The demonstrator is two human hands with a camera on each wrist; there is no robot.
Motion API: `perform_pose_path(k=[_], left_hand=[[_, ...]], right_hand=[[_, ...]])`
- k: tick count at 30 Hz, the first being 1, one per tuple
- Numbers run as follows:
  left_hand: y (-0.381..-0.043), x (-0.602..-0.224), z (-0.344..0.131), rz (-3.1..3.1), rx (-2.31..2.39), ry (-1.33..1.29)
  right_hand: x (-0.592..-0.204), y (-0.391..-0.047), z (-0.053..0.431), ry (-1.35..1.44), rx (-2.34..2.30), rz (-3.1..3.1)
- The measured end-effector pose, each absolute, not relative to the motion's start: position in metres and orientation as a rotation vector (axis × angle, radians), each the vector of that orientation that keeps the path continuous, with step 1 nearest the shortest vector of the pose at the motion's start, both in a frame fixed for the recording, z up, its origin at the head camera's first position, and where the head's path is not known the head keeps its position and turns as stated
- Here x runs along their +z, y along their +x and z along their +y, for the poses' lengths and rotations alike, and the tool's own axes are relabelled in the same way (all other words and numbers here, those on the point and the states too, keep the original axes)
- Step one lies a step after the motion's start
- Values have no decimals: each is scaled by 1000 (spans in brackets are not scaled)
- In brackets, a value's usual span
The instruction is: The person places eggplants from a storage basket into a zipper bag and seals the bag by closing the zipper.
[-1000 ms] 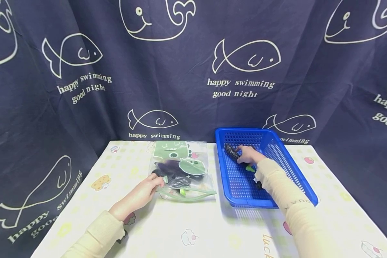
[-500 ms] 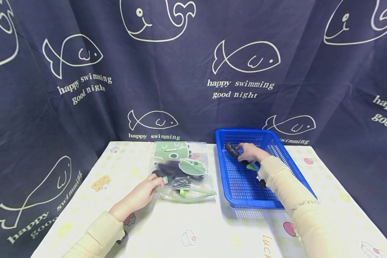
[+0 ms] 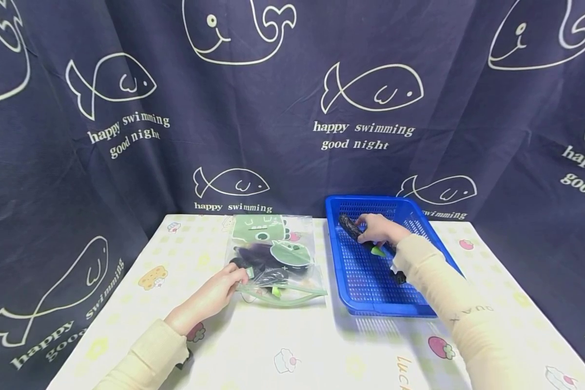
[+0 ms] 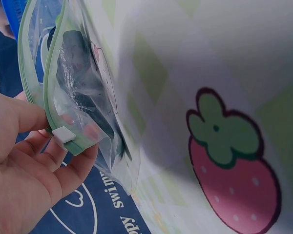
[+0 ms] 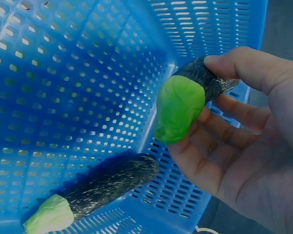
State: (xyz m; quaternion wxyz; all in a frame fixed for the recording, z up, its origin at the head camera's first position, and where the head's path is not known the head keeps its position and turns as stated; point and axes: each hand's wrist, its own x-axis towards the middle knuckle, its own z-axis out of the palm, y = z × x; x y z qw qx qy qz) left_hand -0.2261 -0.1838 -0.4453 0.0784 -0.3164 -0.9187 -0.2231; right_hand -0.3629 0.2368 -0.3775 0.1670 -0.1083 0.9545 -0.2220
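My right hand (image 3: 377,229), over the blue basket (image 3: 339,271), grips a black, wrinkled eggplant (image 3: 349,226) with a bright green cap (image 5: 180,107). Lower in the basket lies a second eggplant (image 5: 112,185), green-capped too and partly behind my sleeve in the head view. With my left hand (image 3: 219,290) I pinch one corner of a clear zip bag (image 3: 302,225), right by its white slider (image 4: 64,134). The green-edged mouth of the bag gapes in the left wrist view. Inside the bag show a dark eggplant-like thing (image 3: 275,277) and a light green tip.
Basket and bag stand side by side on a white patterned tablecloth (image 3: 253,346), the basket to the right. A dark blue curtain (image 3: 292,146) with fish prints hangs behind and along both sides. A small dark thing (image 3: 185,358) shows beside my left sleeve.
My right forearm has swung a little to the right, uncovering more of the second eggplant. The right hand keeps its grip and has barely shifted. My left hand and the bag stay put.
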Motion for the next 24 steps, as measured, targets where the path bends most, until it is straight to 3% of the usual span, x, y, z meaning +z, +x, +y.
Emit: perform_pose_path(k=[24], left_hand=[[-227, -446, -184, -2770, -662, -926]], right_hand=[[-344, -341, 226, -432, -569, 2752]])
